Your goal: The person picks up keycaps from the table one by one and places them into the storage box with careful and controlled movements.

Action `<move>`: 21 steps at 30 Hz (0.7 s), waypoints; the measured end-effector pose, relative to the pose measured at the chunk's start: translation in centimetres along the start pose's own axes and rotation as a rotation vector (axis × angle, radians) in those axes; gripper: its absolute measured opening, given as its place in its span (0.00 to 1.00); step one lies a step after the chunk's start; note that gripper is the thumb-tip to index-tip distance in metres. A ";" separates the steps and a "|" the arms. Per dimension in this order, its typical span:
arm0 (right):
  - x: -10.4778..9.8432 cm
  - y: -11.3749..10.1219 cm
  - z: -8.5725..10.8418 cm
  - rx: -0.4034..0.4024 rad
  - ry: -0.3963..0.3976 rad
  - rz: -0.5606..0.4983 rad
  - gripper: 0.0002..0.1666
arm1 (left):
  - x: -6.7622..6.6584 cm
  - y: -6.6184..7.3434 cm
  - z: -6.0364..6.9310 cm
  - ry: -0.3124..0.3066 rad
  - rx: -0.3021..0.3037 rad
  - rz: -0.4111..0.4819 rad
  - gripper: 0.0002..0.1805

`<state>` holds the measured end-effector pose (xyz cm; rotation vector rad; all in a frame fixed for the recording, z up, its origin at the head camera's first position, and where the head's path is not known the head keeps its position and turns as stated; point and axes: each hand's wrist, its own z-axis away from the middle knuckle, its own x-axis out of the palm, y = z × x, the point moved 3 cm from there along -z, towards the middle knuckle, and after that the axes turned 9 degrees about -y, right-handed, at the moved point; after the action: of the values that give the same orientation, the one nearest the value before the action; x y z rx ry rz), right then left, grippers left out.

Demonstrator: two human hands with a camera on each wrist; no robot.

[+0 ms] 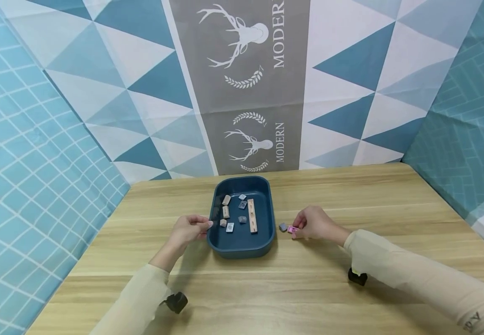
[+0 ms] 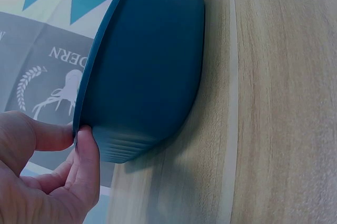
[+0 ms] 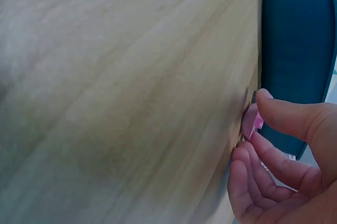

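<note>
My left hand (image 1: 189,230) pinches the left rim of a dark blue tray (image 1: 242,253) between thumb and fingers. The left wrist view shows the thumb on the inner side of the tray wall (image 2: 142,61). Right of the tray, my right hand (image 1: 314,224) has its thumb and index finger on a small pink piece (image 3: 253,121) at the table surface. A small grey block (image 1: 282,227) lies between that piece and the tray. Inside the tray are a long pale wooden strip (image 1: 252,216), a white tile (image 1: 230,227) and several other small blocks.
The tray stands on a wood-grain table (image 1: 242,293) toward its back edge. Behind it rises a patterned cloth (image 1: 258,102) with triangles and stag heads. Blue tiled-print sheets (image 1: 28,153) stand at the sides. A dark band piece sits under each wrist.
</note>
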<state>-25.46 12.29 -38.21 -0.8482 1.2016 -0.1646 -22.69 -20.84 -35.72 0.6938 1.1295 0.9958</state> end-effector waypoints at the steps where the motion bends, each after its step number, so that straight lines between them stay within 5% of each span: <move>1: 0.1 0.0 0.0 -0.007 0.003 0.003 0.10 | 0.0 0.0 0.0 0.002 0.000 0.001 0.12; 21: -1.7 0.3 0.1 -0.054 -0.005 0.051 0.05 | 0.1 0.1 0.2 0.012 -0.005 -0.026 0.12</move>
<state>-26.11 13.44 -37.11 -0.8639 1.2263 -0.0884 -22.55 -20.73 -35.60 0.6681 1.1431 0.9814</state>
